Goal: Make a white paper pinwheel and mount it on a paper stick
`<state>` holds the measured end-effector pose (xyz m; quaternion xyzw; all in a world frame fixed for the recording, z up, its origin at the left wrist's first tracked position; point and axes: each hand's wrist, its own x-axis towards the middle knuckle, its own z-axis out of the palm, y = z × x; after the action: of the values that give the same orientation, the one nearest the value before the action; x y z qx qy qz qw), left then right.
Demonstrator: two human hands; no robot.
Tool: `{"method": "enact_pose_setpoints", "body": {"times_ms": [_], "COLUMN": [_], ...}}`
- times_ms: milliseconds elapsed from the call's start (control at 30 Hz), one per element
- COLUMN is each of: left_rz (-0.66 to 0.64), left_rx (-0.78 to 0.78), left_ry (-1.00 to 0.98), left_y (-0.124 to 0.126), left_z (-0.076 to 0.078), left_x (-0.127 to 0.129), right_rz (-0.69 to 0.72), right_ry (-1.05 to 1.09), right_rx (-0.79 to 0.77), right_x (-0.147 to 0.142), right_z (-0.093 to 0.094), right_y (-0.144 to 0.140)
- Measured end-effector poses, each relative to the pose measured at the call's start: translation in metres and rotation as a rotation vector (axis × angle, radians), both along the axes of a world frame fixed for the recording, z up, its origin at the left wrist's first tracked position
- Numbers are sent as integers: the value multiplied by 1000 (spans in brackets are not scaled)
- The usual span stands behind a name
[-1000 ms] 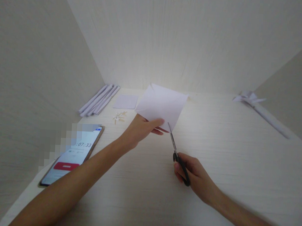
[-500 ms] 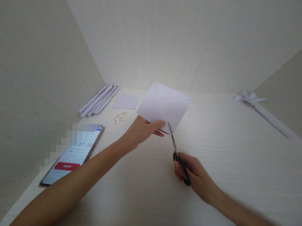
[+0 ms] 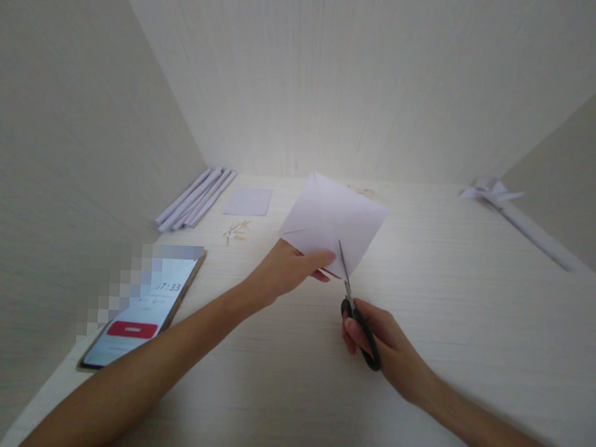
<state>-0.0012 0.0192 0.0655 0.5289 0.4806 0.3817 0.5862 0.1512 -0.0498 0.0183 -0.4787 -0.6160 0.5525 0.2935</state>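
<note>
My left hand (image 3: 288, 272) pinches the near corner of a folded white paper sheet (image 3: 335, 218) and holds it tilted just above the pale wooden table (image 3: 452, 309). My right hand (image 3: 379, 345) grips black-handled scissors (image 3: 356, 312). Their thin blades point up and away, and the tips overlap the paper's lower edge right beside my left thumb. Whether the blades are apart or together is too small to tell.
A phone (image 3: 143, 306) with a timer and a red button lies at the left. Several rolled paper tubes (image 3: 195, 196), a small paper square (image 3: 248, 201) and tiny wooden clips (image 3: 235, 231) sit at the back left. A paper pinwheel on a stick (image 3: 513, 213) lies at the back right. Walls enclose three sides.
The paper has tilted down and shifted slightly right and nearer. The scissor blades now reach over its lower edge. Both hands moved only a little.
</note>
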Motion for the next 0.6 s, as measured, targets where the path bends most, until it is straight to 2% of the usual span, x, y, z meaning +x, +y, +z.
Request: {"method": "enact_pose_setpoints", "body": {"times_ms": [600], "left_rz": [-12], "left_rx": [-1], "left_ry": [39], "left_y": [-1], "left_z": [-1], "left_x": [0], "right_rz": [-3], "right_ry": [9], "right_rx": [4], "right_x": [1], "right_z": [0], "right_y": [0]}}
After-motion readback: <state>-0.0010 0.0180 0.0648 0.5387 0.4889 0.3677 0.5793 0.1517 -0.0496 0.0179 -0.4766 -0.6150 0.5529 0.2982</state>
